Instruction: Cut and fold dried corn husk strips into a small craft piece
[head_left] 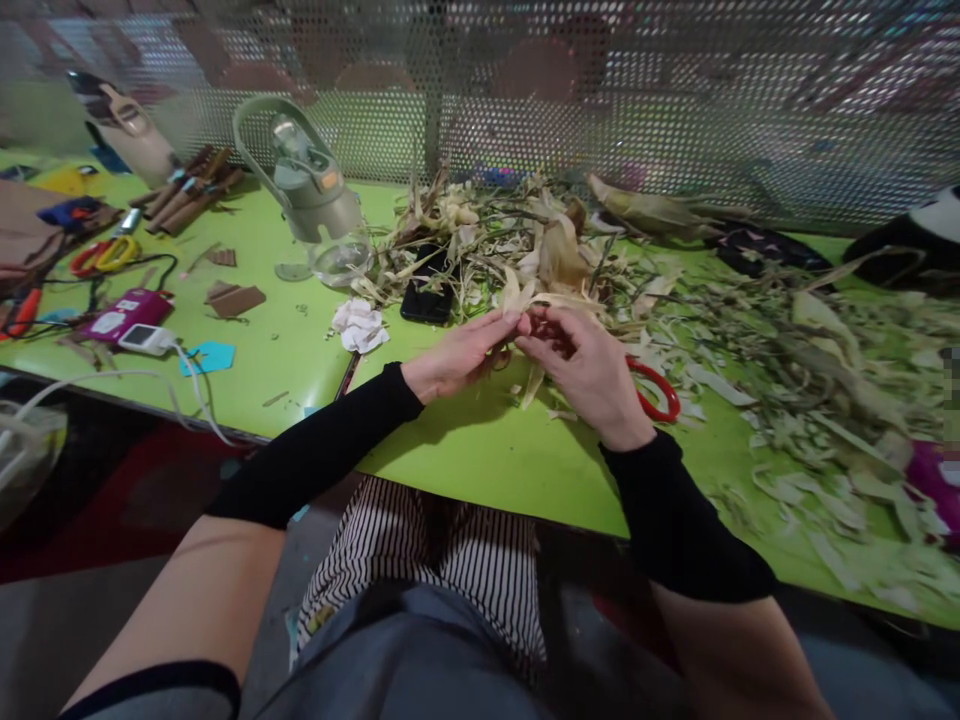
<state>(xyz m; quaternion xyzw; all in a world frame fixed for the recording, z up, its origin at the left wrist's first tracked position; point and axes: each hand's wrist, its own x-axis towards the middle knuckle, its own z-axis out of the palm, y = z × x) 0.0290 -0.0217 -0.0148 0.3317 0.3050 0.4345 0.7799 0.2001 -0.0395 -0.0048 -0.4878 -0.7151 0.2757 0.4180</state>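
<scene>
Over the green table (pixel 480 450), my two hands meet in front of a heap of dry corn husks. My left hand (pixel 476 352) is closed on a pale corn husk (pixel 516 293), its fingers pressed together near the strip's base. Fingers curled, my right hand (pixel 589 365) pinches at the same husk from the other side; its exact grip is partly hidden. A red loop handle (pixel 664 392), like that of scissors, lies beside my right wrist. Just behind my left hand is a black phone-like object (pixel 427 298).
Husk scraps (pixel 810 420) cover the right side. A perforated metal screen (pixel 525 90) stands at the back. Further left are a green bottle (pixel 319 195), crumpled tissue (pixel 360 325), a purple box (pixel 126 315) with a white cable (pixel 196 385), yellow-handled scissors (pixel 120 253) and brown rolls (pixel 191 190).
</scene>
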